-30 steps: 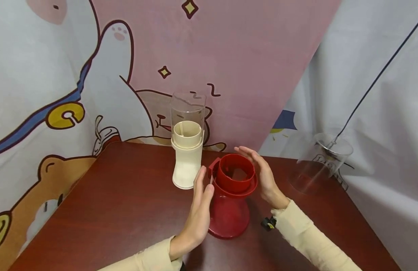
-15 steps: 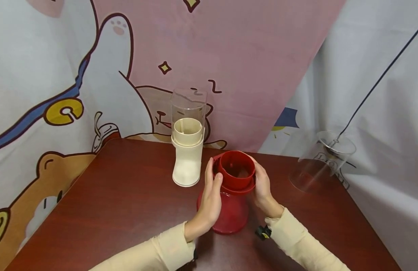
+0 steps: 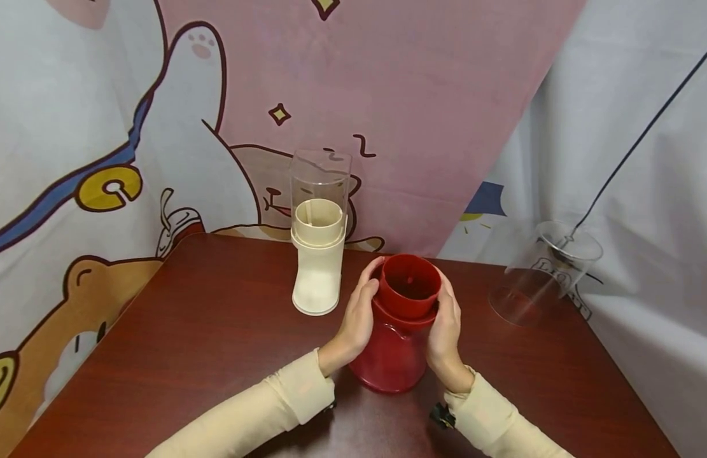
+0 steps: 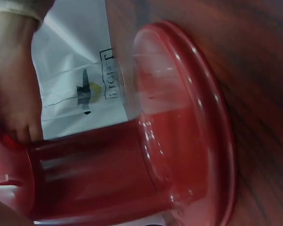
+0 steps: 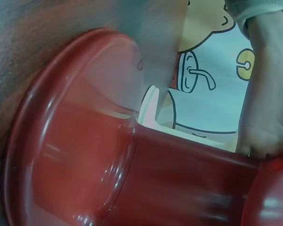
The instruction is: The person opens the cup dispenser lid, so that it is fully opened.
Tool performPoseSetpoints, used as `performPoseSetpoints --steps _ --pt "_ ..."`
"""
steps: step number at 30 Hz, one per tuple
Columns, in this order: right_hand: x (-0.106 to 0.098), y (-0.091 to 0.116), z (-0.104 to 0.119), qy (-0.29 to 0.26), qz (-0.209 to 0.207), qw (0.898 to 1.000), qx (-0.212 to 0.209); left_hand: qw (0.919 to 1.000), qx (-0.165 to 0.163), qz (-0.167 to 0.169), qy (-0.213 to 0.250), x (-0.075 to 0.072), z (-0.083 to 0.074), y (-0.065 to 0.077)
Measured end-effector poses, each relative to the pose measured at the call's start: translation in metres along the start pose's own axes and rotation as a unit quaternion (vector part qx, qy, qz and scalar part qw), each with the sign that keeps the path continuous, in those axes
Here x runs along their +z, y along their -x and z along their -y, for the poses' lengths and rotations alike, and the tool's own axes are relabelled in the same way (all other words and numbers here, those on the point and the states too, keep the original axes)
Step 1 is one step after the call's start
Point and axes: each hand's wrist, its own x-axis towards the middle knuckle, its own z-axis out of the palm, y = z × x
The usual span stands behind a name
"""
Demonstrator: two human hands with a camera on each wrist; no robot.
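Note:
Both my hands cup the upper collar of a red plastic stand [image 3: 390, 356], with its round hollow top [image 3: 412, 292] between them. My left hand [image 3: 356, 321] grips the collar's left side, fingers curving round toward the back. On the opposite side my right hand [image 3: 443, 331] holds it with the fingers bent along the edge. Below the collar, a narrower neck flares into a broad glossy base [image 4: 188, 117], right at the tabletop. Across the stand, the left wrist view shows my right hand [image 4: 14, 80]; the right wrist view shows my left hand [image 5: 264, 94].
A cream stand [image 3: 317, 273] of similar shape, with a clear cover [image 3: 321, 172] over its top, stands behind to the left. At the back right is a clear cylinder [image 3: 536, 280]; a dark rod [image 3: 645, 133] reaches it from above. Printed cloth [image 3: 416, 127] hangs behind the table [image 3: 187, 356].
My hands have moved from beside the red stand to a grip on its collar. The stand has turned, its side tab now hidden by my left hand, and its top has shifted slightly right.

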Motion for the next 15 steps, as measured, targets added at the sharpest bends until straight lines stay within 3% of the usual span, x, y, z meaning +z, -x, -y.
performPoseSetpoints --steps 8,15 --pt "-0.004 -0.002 0.001 0.010 -0.002 1.000 0.000 0.9999 0.013 0.006 0.007 0.004 0.003 -0.007" --pt "-0.011 -0.006 0.001 0.026 -0.015 0.999 0.017 0.9999 0.004 0.003 -0.010 0.012 0.006 -0.012"
